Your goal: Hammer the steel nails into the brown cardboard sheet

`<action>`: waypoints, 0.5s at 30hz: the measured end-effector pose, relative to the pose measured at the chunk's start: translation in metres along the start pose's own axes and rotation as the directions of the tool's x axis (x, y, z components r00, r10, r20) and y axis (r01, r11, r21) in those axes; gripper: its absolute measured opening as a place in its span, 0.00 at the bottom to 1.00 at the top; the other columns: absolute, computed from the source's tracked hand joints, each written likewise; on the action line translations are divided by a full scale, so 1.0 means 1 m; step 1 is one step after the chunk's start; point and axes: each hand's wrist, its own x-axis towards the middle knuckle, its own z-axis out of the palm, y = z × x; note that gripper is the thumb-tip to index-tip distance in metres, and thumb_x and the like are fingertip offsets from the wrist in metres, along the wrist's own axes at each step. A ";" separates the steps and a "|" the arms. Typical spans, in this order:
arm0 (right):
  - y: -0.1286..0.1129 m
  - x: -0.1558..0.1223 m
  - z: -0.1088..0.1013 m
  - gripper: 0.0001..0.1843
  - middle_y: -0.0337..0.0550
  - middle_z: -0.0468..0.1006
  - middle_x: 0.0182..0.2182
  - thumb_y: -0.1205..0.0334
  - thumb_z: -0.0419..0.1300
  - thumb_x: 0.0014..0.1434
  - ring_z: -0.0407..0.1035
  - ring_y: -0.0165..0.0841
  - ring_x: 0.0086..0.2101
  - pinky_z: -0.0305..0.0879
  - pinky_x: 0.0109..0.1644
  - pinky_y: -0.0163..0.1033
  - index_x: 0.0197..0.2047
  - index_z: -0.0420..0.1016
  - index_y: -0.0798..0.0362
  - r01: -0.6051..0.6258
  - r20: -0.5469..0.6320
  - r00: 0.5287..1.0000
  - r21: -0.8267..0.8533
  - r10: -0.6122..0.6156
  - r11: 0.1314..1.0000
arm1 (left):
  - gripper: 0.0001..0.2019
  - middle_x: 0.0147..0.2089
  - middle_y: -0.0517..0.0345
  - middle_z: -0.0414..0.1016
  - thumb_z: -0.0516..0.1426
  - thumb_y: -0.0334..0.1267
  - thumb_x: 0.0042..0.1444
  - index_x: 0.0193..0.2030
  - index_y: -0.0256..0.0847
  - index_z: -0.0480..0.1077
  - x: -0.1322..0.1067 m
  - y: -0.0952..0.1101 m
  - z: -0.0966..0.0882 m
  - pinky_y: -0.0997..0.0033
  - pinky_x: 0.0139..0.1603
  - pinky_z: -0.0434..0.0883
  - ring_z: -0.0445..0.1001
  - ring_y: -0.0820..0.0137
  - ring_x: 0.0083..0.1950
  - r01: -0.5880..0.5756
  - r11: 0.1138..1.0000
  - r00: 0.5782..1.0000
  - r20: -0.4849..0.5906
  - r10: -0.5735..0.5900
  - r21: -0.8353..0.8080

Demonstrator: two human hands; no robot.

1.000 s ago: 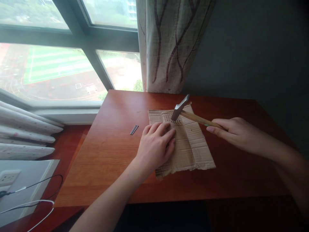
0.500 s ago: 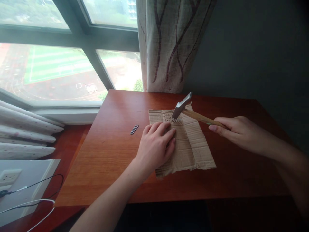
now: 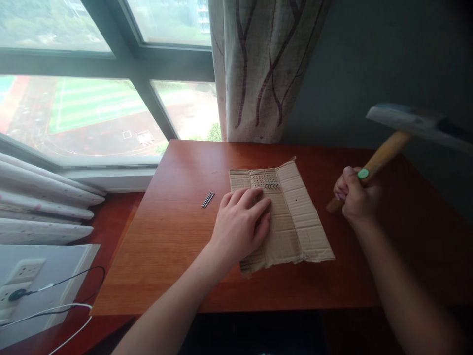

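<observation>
A creased piece of cardboard (image 3: 286,231) lies on the brown wooden table (image 3: 166,246). My left hand (image 3: 242,217) rests flat on its left part, fingers stretched out and nothing held. Just beyond those fingertips, several nails (image 3: 271,186) stand in a row in the cardboard, near a grid of small holes (image 3: 263,178). To the right, my right hand (image 3: 356,195) is wrapped around the wooden handle of a hammer (image 3: 386,150). The hammer's metal head is raised at the upper right, blurred by motion. Left of the cardboard, a few loose nails (image 3: 208,199) lie side by side.
A window (image 3: 99,108) is at the back left, with a patterned curtain (image 3: 254,74) behind the table. The dark wall (image 3: 369,64) rises at the back right. At the lower left are a wall socket (image 3: 27,271) and cables (image 3: 90,305).
My right hand has lifted the hammer from above the nails, up and to the right. My left hand stays in its place on the cardboard. The view has shifted slightly.
</observation>
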 end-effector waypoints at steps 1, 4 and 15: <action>0.005 0.001 0.003 0.26 0.29 0.52 0.14 0.48 0.63 0.63 0.48 0.25 0.14 0.44 0.17 0.37 0.21 0.56 0.48 0.014 -0.029 0.999 0.037 -0.013 0.999 | 0.15 0.63 0.52 0.73 0.53 0.40 0.67 0.56 0.46 0.74 0.000 0.000 0.000 0.51 0.60 0.64 0.69 0.57 0.62 0.000 1.000 1.000 0.002 0.000 -0.003; 0.014 0.004 0.008 0.26 0.31 0.52 0.14 0.46 0.60 0.64 0.48 0.26 0.14 0.46 0.17 0.38 0.21 0.56 0.47 0.033 -0.089 0.996 0.062 -0.027 0.998 | 0.15 0.63 0.51 0.72 0.53 0.40 0.67 0.57 0.45 0.74 0.000 -0.001 -0.001 0.51 0.61 0.65 0.68 0.56 0.62 -0.004 1.000 1.000 0.007 0.005 -0.012; 0.017 0.005 0.014 0.32 0.31 0.52 0.16 0.33 0.61 0.57 0.50 0.25 0.17 0.50 0.19 0.36 0.23 0.51 0.47 -0.031 -0.145 0.989 -0.003 0.031 1.000 | 0.16 0.63 0.48 0.72 0.55 0.34 0.64 0.57 0.45 0.72 0.006 -0.024 -0.015 0.55 0.62 0.70 0.72 0.59 0.60 -0.008 0.996 0.987 -0.163 -0.007 -0.088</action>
